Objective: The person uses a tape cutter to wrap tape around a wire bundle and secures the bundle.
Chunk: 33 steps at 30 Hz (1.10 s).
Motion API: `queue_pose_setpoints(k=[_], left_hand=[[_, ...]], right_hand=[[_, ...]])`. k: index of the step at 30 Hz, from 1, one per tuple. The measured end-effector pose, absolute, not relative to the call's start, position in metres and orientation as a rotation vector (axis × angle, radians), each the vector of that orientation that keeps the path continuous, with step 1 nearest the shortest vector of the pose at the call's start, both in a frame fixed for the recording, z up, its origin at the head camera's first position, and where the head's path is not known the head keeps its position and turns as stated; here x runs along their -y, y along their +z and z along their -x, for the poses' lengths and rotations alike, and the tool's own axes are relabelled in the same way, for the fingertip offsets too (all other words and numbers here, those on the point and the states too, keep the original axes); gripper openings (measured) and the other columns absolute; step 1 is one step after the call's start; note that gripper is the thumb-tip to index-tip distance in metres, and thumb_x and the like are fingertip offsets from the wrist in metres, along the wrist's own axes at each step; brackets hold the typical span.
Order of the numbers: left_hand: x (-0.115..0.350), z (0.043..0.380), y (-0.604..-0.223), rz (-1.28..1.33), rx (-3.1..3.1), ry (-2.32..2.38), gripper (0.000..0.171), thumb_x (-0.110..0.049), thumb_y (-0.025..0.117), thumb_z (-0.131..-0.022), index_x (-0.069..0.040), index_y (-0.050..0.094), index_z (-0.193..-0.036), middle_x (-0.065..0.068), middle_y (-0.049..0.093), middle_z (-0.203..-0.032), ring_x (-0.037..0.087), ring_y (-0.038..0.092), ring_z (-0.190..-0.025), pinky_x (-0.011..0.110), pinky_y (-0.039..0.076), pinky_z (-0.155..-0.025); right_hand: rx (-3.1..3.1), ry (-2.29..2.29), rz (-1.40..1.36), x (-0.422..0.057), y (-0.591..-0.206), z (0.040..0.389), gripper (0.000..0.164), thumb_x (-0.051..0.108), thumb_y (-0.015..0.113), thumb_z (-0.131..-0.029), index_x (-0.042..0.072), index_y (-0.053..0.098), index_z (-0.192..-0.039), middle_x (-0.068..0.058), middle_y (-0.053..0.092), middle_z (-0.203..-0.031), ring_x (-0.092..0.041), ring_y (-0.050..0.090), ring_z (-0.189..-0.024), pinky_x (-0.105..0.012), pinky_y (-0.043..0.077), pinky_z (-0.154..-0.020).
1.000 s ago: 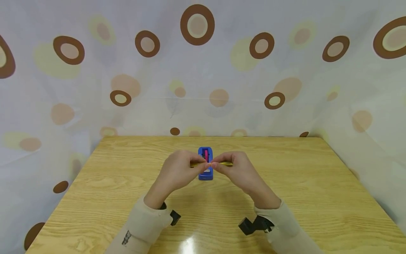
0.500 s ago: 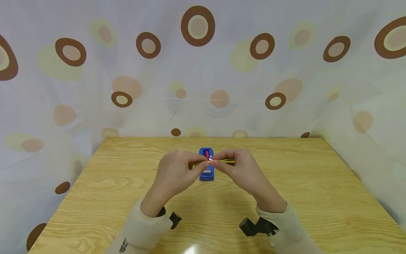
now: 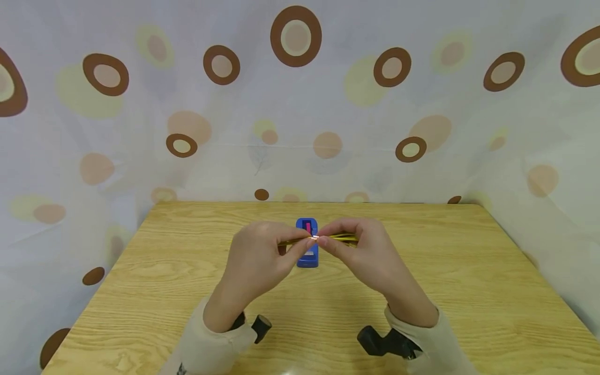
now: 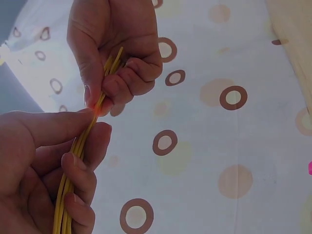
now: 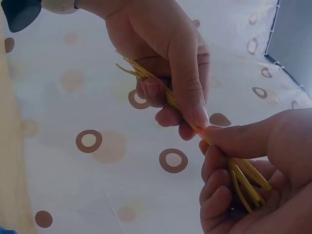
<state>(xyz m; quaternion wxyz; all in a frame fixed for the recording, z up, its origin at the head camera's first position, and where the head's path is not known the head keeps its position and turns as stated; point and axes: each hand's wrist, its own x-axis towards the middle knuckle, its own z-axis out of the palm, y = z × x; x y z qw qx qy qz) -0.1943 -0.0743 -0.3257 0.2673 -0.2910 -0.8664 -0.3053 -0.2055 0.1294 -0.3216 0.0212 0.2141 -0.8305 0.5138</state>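
In the head view my left hand (image 3: 260, 255) and right hand (image 3: 370, 252) meet fingertip to fingertip above the table. Both pinch one bundle of thin yellow strands (image 4: 63, 200), wire-like, lying crosswise between them. A small bright, orange-tinted spot (image 5: 199, 130) shows on the bundle where the thumbs meet; what it is cannot be made out. Loose ends fan out within my right palm in the right wrist view. Curled fingers of my left hand lie around the longer length in the left wrist view. Behind the fingertips stands a blue tape dispenser (image 3: 307, 262) with a pink reel, partly hidden.
The wooden table (image 3: 445, 271) reaches back to a hanging cloth (image 3: 300, 104) with a circle pattern. Black wrist-camera mounts (image 3: 384, 341) stick out from the cream sleeves (image 3: 211, 338).
The right hand has shifted slightly right, and more of the yellow bundle shows beside its fingers. A bright glint has appeared at the fingertips. Both hands keep their pinch.
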Motion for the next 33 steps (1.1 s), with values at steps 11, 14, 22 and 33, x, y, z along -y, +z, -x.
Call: queue_pose_setpoints(k=[11,14,22,33], left_hand=[[0.077,0.184,-0.316,0.767,2.301,-0.804,0.010,-0.028,0.076,-0.088,-0.020,0.082,-0.091,-0.015,0.059,-0.063,0.000,0.043,-0.052,0.021,0.036,-0.044],[0.077,0.182,-0.316,0.773,2.295,-0.815,0.009,-0.026,0.077,-0.088,-0.019,0.082,-0.091,-0.014,0.059,-0.063,0.000,0.042,-0.052,0.021,0.036,-0.044],[0.076,0.179,-0.317,0.788,2.286,-0.796,0.011,-0.027,0.077,-0.087,-0.018,0.082,-0.092,-0.014,0.058,-0.062,0.000,0.042,-0.052,0.020,0.036,-0.044],[0.076,0.181,-0.318,0.788,2.293,-0.779,0.008,-0.024,0.078,-0.086,-0.017,0.082,-0.090,-0.012,0.065,-0.067,0.000,0.048,-0.054,0.018,0.039,-0.047]], right_hand=[[2.527,1.561,-0.721,-0.128,-0.309,0.197,0.006,0.016,0.073,-0.091,0.013,0.076,-0.095,0.005,0.072,-0.094,-0.013,0.066,-0.089,-0.033,0.056,-0.076],[2.524,1.551,-0.733,-0.128,-0.308,0.194,0.005,0.015,0.074,-0.090,0.014,0.076,-0.095,0.005,0.072,-0.094,-0.014,0.066,-0.087,-0.034,0.056,-0.072],[2.489,1.549,-0.760,-0.128,-0.308,0.191,0.004,0.014,0.073,-0.091,0.013,0.076,-0.094,0.006,0.072,-0.093,-0.013,0.066,-0.085,-0.033,0.056,-0.073],[2.501,1.550,-0.753,-0.126,-0.312,0.192,0.008,0.017,0.073,-0.092,0.010,0.076,-0.095,0.002,0.072,-0.093,-0.015,0.065,-0.082,-0.031,0.055,-0.070]])
